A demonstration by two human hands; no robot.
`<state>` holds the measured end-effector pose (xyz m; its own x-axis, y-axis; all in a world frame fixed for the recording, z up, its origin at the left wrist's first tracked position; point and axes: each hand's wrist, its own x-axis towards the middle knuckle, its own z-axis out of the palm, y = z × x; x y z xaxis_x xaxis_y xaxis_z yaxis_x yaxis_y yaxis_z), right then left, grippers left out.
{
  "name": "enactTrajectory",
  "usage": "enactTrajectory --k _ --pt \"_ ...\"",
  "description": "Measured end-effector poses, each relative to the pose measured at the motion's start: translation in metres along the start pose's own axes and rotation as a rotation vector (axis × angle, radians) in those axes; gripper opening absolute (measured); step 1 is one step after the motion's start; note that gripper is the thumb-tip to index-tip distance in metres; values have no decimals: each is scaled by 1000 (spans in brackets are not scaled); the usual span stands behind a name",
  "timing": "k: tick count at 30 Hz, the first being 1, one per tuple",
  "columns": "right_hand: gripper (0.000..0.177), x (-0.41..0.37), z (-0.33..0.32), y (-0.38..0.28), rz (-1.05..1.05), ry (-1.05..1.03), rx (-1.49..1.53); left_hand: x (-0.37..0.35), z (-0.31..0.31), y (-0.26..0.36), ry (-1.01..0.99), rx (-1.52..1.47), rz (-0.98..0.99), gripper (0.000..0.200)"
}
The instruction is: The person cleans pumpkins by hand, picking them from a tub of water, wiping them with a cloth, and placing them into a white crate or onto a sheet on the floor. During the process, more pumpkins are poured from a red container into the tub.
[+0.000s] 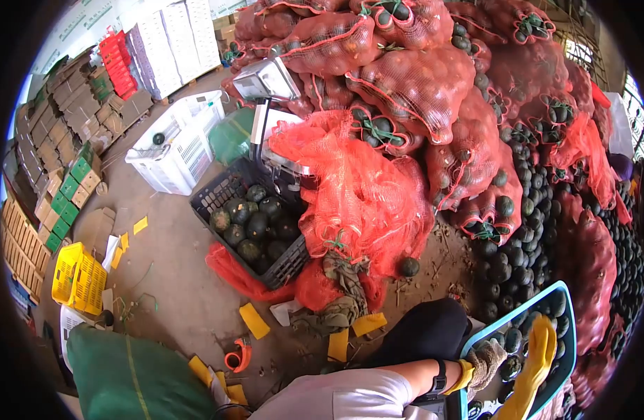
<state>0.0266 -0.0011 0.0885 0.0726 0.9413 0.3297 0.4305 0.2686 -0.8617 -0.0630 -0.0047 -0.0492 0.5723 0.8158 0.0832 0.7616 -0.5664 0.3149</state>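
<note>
A light-blue crate (564,297) at the lower right holds several small dark-green squashes (561,326). My left hand (484,364), in a greyish knit glove with a yellow cuff and a dark watch at the wrist, reaches over the crate's near side. Its fingers bend against a squash (509,369), and their undersides are hidden. On the other side of that squash is my right hand (534,367) in a yellow glove, its fingers stretched out and lying close together above the crate's contents.
A black crate (288,269) of squashes stands mid-floor beside a heap of red mesh sacking (364,203). Full red net sacks (413,84) and loose squashes (521,259) fill the right. A white crate (175,150), yellow basket (79,278), green sack (136,378) and orange tape dispenser (238,356) are leftward.
</note>
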Motion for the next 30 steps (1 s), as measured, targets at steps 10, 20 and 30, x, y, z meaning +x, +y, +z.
enactTrajectory --k 10,20,30 --pt "43 -158 -89 164 604 -635 -996 35 17 17 -29 -157 -85 34" --pt "60 -148 -101 145 958 -1015 -994 42 -10 -5 61 -413 262 19" --pt "70 -139 -75 88 783 340 422 58 -5 37 -140 -791 268 26"
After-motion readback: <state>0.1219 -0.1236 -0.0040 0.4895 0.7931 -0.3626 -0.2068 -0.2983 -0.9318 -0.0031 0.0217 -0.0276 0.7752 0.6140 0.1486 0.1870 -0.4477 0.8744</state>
